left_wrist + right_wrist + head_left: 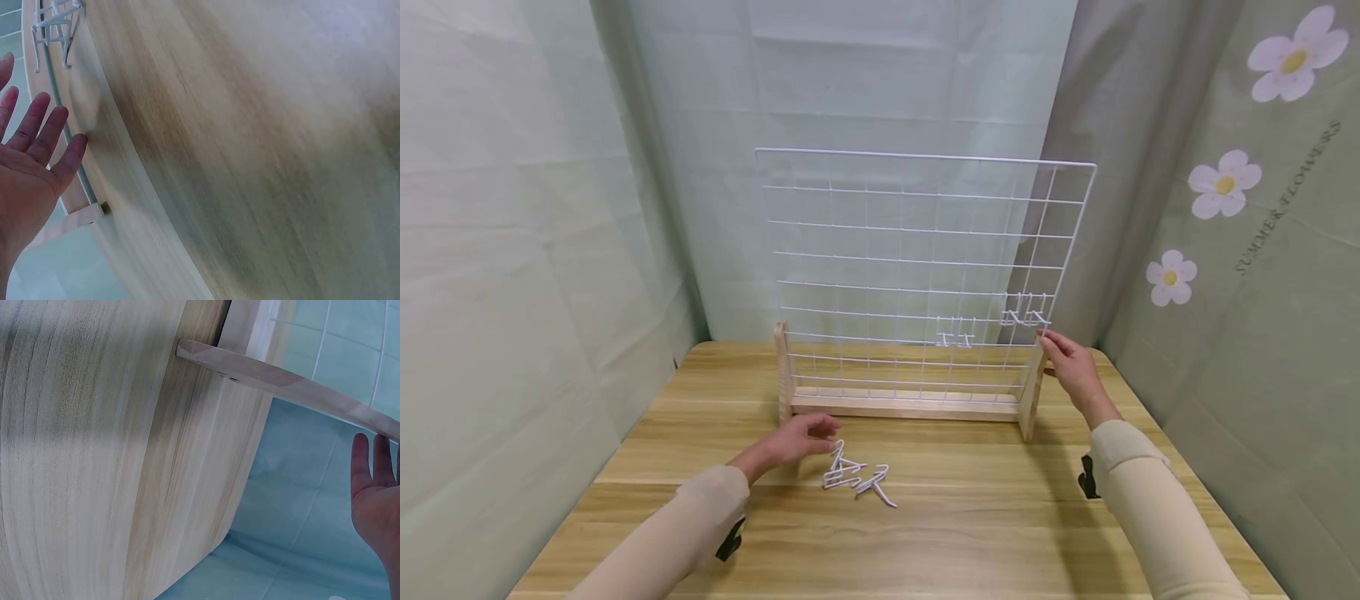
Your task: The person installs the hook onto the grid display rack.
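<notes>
A white wire grid panel (925,229) stands upright in a wooden base (906,405) with a side post at each end. My right hand (1075,375) touches the upper end of the right post (1032,396). In the right wrist view its visible fingers (360,464) are extended along that post's outer face, the rest cut off by the frame. My left hand (796,440) hovers by the foot of the left post, fingers spread and holding nothing in the left wrist view. Just right of it lie loose white hooks (842,471) on the table.
More white hooks (1026,315) hang on the grid near its right edge, and others (955,337) lower and further left. The wood-grain table (970,517) is bordered by pale green curtains (535,275). Flowers (1225,185) are printed on the right curtain.
</notes>
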`<state>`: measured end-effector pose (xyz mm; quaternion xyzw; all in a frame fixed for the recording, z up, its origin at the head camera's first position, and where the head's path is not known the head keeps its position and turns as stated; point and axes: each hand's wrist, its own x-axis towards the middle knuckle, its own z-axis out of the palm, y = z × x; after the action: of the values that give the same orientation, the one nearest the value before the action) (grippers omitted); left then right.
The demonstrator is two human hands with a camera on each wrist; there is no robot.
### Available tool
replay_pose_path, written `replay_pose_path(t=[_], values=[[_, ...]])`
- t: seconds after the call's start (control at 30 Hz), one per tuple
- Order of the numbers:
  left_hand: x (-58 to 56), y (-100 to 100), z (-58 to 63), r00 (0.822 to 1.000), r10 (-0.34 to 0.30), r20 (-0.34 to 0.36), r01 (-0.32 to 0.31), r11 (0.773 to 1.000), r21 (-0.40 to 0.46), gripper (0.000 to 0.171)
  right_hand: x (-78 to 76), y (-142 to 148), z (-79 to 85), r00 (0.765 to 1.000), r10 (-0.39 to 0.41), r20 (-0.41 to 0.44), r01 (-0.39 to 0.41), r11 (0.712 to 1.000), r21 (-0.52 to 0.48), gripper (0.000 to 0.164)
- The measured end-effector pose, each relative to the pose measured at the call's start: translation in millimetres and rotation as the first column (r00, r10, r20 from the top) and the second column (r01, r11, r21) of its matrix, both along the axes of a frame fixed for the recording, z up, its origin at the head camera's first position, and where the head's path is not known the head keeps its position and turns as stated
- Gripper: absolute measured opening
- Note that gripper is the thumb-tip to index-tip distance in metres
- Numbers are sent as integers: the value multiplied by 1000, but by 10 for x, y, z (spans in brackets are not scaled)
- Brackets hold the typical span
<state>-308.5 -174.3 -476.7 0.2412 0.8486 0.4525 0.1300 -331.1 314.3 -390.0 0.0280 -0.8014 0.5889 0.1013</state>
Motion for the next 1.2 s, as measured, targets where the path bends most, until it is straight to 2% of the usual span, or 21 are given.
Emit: replay_pose_path(t=[0.23,0.4,0.63,0.83,0.97,1.03,1.1,1.2], values=[[38,0,2,1000,17,3,-17,999,-39,43,-19,3,3,1000,-9,-1,9,1000,0,58],[82,36,-11,1000,9,-26,-12,997,-81,52,-37,24,-11,1000,-8,-4,8,1000,7,58],[89,73,-39,999,19,-26,-22,995,-100,57,-34,25,-17,1000,-15,7,14,999,28,58],[84,15,-36,999,36,-29,-39,995,-96,57,-31,20,-14,1000,-16,6,16,1000,26,58],[64,-44,-47,996,68,-65,-73,994,-85,53,-30,21,-15,1000,-20,11,20,1000,20,59],[48,-70,-59,990,90,-109,-100,991,-89,49,-29,24,-18,1000,-20,12,20,1000,16,58],[38,-83,-68,981,122,-149,-137,986,-96,44,-27,25,-22,1000,-19,10,19,1000,10,58],[42,-98,-70,958,182,-222,-212,970,-122,38,-23,25,-27,1000,-16,7,16,1000,1,57]])
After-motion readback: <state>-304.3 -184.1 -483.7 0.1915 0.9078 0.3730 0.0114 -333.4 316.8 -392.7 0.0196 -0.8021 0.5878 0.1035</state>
